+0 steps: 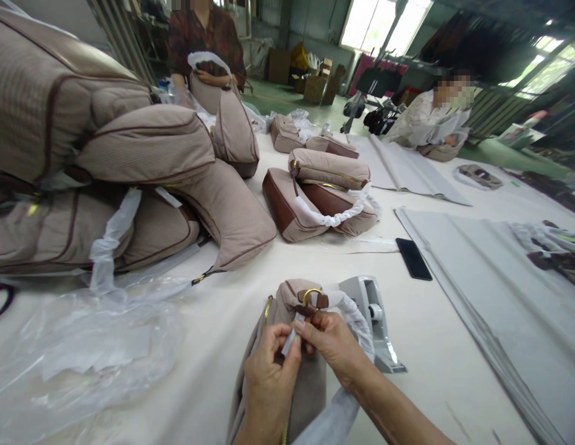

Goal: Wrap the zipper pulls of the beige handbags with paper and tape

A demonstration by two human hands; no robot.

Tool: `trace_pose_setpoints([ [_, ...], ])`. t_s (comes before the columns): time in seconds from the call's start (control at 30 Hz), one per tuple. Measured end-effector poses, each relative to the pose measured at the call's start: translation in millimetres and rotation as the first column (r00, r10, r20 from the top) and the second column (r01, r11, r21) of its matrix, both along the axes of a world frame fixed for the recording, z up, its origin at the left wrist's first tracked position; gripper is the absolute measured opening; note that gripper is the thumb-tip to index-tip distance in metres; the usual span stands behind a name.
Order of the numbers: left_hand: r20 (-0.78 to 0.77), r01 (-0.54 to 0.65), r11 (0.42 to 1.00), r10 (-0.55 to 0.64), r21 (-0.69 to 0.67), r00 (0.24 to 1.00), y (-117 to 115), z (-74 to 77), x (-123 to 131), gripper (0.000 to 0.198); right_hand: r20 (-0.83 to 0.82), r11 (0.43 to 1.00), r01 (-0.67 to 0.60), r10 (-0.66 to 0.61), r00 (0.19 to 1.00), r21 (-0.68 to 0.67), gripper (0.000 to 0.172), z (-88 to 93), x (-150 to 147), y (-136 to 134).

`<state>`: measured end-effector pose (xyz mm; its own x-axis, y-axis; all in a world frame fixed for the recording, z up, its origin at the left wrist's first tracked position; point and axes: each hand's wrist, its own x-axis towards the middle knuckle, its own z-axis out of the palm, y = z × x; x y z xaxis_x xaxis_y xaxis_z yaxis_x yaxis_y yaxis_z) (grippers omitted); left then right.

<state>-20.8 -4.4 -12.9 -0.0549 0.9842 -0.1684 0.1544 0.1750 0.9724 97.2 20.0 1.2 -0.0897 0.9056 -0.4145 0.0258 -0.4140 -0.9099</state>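
Both our hands meet low over the beige handbag point(287, 364) on the bench point(213, 346): left hand point(269, 377) and right hand point(331, 346) pinch a small grey strip point(290, 339) below the gold ring point(311, 295). We should keep it taut, pressing flat beside the wrapped handle point(357, 321).

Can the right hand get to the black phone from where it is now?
Probably yes. The right hand pinches a small strip at the handbag, so it must let go first. The tape dispenser stands partly between; the phone lies uncovered on the table.
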Motion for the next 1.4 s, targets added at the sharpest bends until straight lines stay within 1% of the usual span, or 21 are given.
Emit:
trace_pose_setpoints([
  [0.1, 0.136, 0.066, 0.994, -0.054, -0.086, 0.989, 2, -3.0, -4, 0.017, 0.033, 0.994, -0.102, 0.101, 0.994, 0.043, 0.038, 0.4, 7, 4],
  [0.23, 0.303, 0.150, 0.975, -0.095, -0.164, 0.948, 9, -2.6, -12, 0.031, 0.119, 0.970, -0.222, 0.209, 0.971, 0.101, 0.041, 1.2, 13, 5],
  [0.3, 0.350, 0.174, 0.966, -0.099, -0.190, 0.931, 14, 0.2, -14, 0.031, 0.179, 0.953, -0.278, 0.254, 0.950, 0.122, 0.038, 2.7, 13, 3],
  [0.37, 0.346, 0.198, 0.960, -0.121, -0.196, 0.930, 21, 3.6, -14, 0.034, 0.303, 0.932, -0.314, 0.252, 0.919, 0.178, 0.033, 6.2, 12, -1],
  [0.43, 0.332, 0.238, 0.947, -0.158, -0.214, 0.930, 28, 7.0, -14, 0.038, 0.464, 0.894, -0.356, 0.203, 0.862, 0.270, 0.029, 11.7, 12, -7],
  [0.5, 0.338, 0.276, 0.927, -0.183, -0.252, 0.923, 36, 9.9, -12, 0.041, 0.582, 0.854, -0.382, 0.118, 0.804, 0.354, 0.024, 18.0, 15, -16],
  [0.6, 0.315, 0.340, 0.906, -0.256, -0.253, 0.914, 46, 12.1, -9, 0.041, 0.622, 0.819, -0.324, -0.050, 0.782, 0.473, 0.019, 24.9, 25, -38],
  [0.7, 0.224, 0.337, 0.931, -0.302, -0.140, 0.927, 51, 11.3, -3, 0.033, 0.602, 0.776, -0.248, -0.203, 0.772, 0.580, 0.017, 24.1, 39, -72],
  [0.73, 0.187, 0.313, 0.945, -0.291, -0.098, 0.938, 52, 10.8, 0, 0.032, 0.600, 0.780, -0.220, -0.234, 0.765, 0.586, 0.016, 21.4, 44, -85],
  [0.8, 0.092, 0.263, 0.964, -0.259, -0.030, 0.961, 54, 9.8, 5, 0.032, 0.617, 0.837, -0.155, -0.248, 0.747, 0.525, 0.019, 12.3, 51, -112],
  [0.87, -0.018, 0.248, 0.968, -0.247, 0.027, 0.969, 54, 9.2, 5, 0.033, 0.639, 0.922, -0.099, -0.179, 0.748, 0.374, 0.025, -1.8, 54, -137],
  [0.9, -0.068, 0.251, 0.967, -0.247, 0.051, 0.967, 53, 9.5, 2, 0.032, 0.632, 0.956, -0.069, -0.134, 0.763, 0.286, 0.025, -10.2, 53, -147],
  [0.97, -0.125, 0.240, 0.968, -0.230, 0.076, 0.965, 46, 11.7, -13, 0.034, 0.568, 0.990, 0.015, -0.092, 0.818, 0.139, 0.029, -28.1, 47, -163],
  [1.03, -0.101, 0.215, 0.974, -0.207, 0.072, 0.973, 29, 17.6, -35, 0.039, 0.461, 0.992, 0.120, -0.126, 0.878, 0.041, 0.048, -44.2, 37, -173],
  [1.07, -0.067, 0.225, 0.973, -0.221, 0.058, 0.973, 16, 21.8, -48, 0.040, 0.400, 0.987, 0.163, -0.149, 0.904, 0.000, 0.058, -50.5, 31, -175],
  [1.13, 0.004, 0.364, 0.931, -0.364, 0.018, 0.931, -16, 31.4, -71, 0.039, 0.266, 0.978, 0.192, -0.165, 0.950, -0.077, 0.068, -58.9, 19, -174],
  [1.17, 0.032, 0.477, 0.879, -0.477, -0.013, 0.878, -32, 35.8, -79, 0.037, 0.201, 0.978, 0.183, -0.160, 0.966, -0.103, 0.070, -61.1, 14, -171],
  [1.2, 0.050, 0.555, 0.832, -0.553, -0.031, 0.832, -48, 39.1, -85, 0.029, 0.147, 0.979, 0.167, -0.149, 0.978, -0.117, 0.071, -62.2, 10, -166],
  [1.27, 0.056, 0.583, 0.812, -0.581, -0.019, 0.812, -73, 41.8, -89, 0.021, 0.101, 0.983, 0.142, -0.131, 0.986, -0.117, 0.074, -61.9, 6, -151],
  [1.33, 0.072, 0.552, 0.834, -0.551, -0.003, 0.832, -86, 39.0, -85, 0.019, 0.141, 0.991, 0.113, -0.101, 0.985, -0.075, 0.073, -58.0, 8, -133],
  [1.4, 0.170, 0.510, 0.860, -0.499, -0.026, 0.850, -89, 32.7, -80, 0.019, 0.242, 0.997, 0.059, -0.068, 0.968, 0.045, 0.069, -49.8, 14, -111],
])
